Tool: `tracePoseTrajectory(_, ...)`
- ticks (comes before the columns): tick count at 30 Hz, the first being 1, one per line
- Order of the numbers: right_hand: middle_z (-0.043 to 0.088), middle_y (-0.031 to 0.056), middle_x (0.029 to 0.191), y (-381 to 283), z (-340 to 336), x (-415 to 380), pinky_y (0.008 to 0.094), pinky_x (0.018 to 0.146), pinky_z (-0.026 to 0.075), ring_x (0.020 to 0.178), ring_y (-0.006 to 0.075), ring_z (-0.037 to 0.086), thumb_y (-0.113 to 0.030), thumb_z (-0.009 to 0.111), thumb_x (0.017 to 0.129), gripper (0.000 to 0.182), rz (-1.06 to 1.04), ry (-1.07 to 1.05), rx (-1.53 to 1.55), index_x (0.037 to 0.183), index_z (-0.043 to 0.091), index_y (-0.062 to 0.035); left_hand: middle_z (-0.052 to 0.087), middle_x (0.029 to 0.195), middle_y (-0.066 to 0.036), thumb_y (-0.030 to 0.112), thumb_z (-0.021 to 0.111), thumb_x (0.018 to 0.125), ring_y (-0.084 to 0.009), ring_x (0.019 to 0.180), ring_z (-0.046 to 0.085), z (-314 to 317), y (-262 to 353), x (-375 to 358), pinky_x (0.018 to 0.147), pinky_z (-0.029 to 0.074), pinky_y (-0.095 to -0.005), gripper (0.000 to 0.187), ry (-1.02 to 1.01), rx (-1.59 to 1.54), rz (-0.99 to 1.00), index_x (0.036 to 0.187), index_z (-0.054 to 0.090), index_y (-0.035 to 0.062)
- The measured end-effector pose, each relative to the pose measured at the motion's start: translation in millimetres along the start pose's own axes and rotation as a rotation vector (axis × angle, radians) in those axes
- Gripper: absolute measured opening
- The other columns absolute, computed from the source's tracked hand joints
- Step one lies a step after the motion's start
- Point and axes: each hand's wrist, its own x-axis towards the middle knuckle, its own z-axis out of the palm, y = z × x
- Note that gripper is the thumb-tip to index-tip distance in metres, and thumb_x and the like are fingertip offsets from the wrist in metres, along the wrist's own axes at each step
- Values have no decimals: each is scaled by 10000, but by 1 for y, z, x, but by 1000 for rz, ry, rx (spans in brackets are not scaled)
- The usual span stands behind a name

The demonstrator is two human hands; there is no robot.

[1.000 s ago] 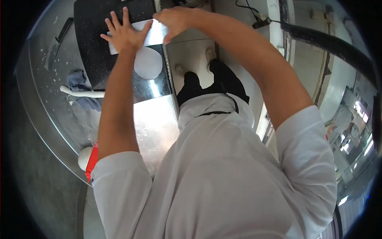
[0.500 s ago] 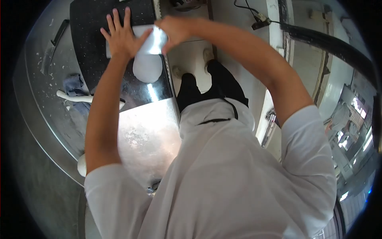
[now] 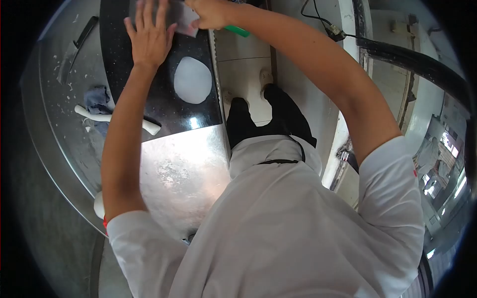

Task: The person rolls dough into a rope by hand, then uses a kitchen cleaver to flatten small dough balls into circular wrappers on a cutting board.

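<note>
My right hand (image 3: pixel 211 14) grips a cleaver by its green handle (image 3: pixel 237 31), the fingers wrapped round it near the blade. The wide, flat blade (image 3: pixel 185 21) lies close over the black board (image 3: pixel 119 54), near the top edge of the view. My left hand (image 3: pixel 149 42) is flat with its fingers stretched out, overlapping the blade's left part; its fingertips reach the frame edge. Below the blade, nearer to me, a thin, round white sheet that looks like dough (image 3: pixel 193 80) lies on the board.
Left of the board, on the metal worktop (image 3: pixel 171 174), lie a black-handled knife (image 3: pixel 77 45), a blue-grey cloth (image 3: pixel 97 99) and a long white roll (image 3: pixel 149 127). A white rounded thing (image 3: pixel 99 204) sits by my left elbow. Cables (image 3: pixel 335 35) run at upper right.
Both hands and the blade have moved up the view, away from the round white sheet, which now shows whole. The green handle has come into sight.
</note>
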Motion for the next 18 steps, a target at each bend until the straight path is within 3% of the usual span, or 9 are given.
tracePoseTrajectory(2,703,213,927,-53,-39,-9,481,744,563,811,392,693,-291,836,799,540,520,-63,307,1176,598,14,384,1636,-89,141,714,920,-308,1469,417,-19,17,-13,1166,387,-527,759,-89,-197,185,1594,371,201)
tracePoseTrajectory(3,708,199,846,-85,-61,-16,464,681,581,696,382,706,-295,859,794,566,782,-88,454,1180,580,11,431,1584,-97,131,721,907,-304,1434,454,-32,30,-27,1153,402,-505,757,-224,-274,274,1580,380,189)
tracePoseTrajectory(4,728,194,935,-102,-54,-38,465,825,584,922,369,731,-363,839,807,561,807,-133,552,1171,583,-21,479,1533,-104,120,728,895,-300,1398,491,-42,38,-39,1141,417,-484,754,-353,-341,362,1567,389,177)
tracePoseTrajectory(5,688,217,1066,-85,4,-77,470,895,553,1004,365,697,-310,799,860,541,320,63,362,1249,580,-4,527,1481,-112,110,734,882,-296,1363,528,-46,43,-46,1129,432,-462,752,-487,-404,445,1553,399,165)
tracePoseTrajectory(6,656,228,1176,-121,6,-97,460,968,517,1124,357,654,-373,816,855,607,349,29,432,1273,574,-7,569,1420,-113,88,738,870,-299,1322,559,-47,50,-49,1108,447,-458,704,-506,-378,450,1508,448,149)
tracePoseTrajectory(11,686,211,1149,-207,36,-148,453,915,529,1053,358,679,-341,811,872,590,565,-174,742,1276,552,2,716,1109,-129,35,756,817,-325,1143,668,-71,76,-27,1016,504,-470,368,-874,-329,285,1173,673,71)
tracePoseTrajectory(12,699,219,1116,-221,34,-150,465,903,529,1046,383,686,-314,816,858,573,557,-205,763,1256,555,5,731,1009,-150,35,755,806,-353,1092,689,-62,70,-32,990,521,-463,204,-784,-310,334,1003,705,41)
tracePoseTrajectory(15,714,233,1038,-266,9,-145,496,858,523,1006,425,697,-279,809,863,515,654,-416,742,1199,558,19,723,1009,-158,51,759,799,-364,1094,681,-93,66,-21,991,520,-438,187,-926,-355,184,974,699,22)
tracePoseTrajectory(18,706,250,1044,-270,-8,-155,489,858,527,1002,438,691,-276,800,874,487,657,-372,721,1180,569,25,679,1009,-161,72,788,804,-352,953,668,-86,40,-38,853,522,-438,199,-812,-581,21,928,643,17)
